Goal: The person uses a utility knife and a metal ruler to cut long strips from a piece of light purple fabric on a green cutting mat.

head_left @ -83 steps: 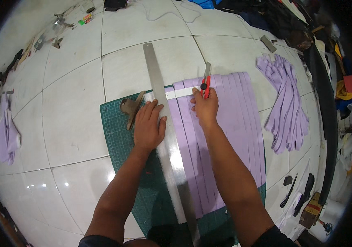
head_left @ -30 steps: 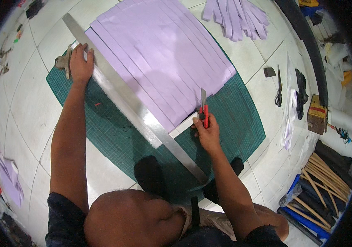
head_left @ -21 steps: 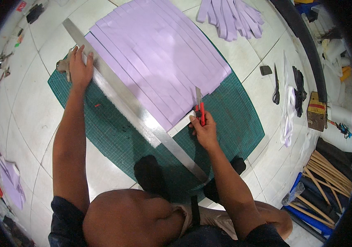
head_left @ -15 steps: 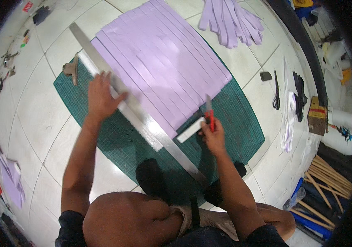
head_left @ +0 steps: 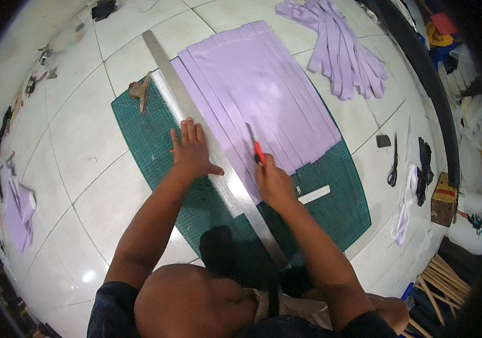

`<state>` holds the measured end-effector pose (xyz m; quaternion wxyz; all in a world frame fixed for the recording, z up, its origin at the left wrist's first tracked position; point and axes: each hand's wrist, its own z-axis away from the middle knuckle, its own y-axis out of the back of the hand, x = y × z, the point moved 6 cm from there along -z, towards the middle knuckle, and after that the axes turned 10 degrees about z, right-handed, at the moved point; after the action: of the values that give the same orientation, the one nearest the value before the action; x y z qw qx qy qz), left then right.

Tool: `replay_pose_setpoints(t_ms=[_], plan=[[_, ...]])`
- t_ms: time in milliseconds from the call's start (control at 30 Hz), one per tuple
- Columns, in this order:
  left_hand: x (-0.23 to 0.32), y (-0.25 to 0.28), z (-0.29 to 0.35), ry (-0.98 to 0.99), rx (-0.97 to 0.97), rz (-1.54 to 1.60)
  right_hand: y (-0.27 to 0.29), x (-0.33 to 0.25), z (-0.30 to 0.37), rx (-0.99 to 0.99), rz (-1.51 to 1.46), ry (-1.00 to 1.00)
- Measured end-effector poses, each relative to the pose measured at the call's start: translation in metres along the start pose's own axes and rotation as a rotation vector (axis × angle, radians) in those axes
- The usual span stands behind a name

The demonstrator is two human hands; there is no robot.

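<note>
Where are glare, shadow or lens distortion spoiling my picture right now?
In the head view, glare whitens the lower stretch of the metal ruler and spots the tiled floor; in the head view, the near end of the cutting mat is darkly shadowed, and its straight edges bow outward; also in the head view, the image's corners fade to black.

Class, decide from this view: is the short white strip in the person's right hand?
No, the short white strip lies on the green mat, while the right hand grips the red cutter.
</note>
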<state>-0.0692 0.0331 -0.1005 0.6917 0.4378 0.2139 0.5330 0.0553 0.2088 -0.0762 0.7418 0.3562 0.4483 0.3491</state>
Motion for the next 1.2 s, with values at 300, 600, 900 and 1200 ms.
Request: replay_pose_setpoints(t_ms=[300, 600, 900, 1200], plan=[[0.002, -0.001, -0.006, 0.014, 0.019, -0.067, -0.034, -0.077, -0.073, -0.043, 0.096, 0.185], [0.001, -0.005, -0.012, 0.02, 0.022, -0.073, -0.042, -0.079, -0.079, -0.072, 0.145, 0.164], [-0.001, -0.008, -0.015, -0.001, 0.055, -0.032, -0.031, -0.087, -0.089, -0.088, 0.097, 0.083], [-0.001, -0.005, -0.013, 0.005, 0.039, -0.031, -0.041, -0.081, -0.081, 0.02, 0.13, 0.136]])
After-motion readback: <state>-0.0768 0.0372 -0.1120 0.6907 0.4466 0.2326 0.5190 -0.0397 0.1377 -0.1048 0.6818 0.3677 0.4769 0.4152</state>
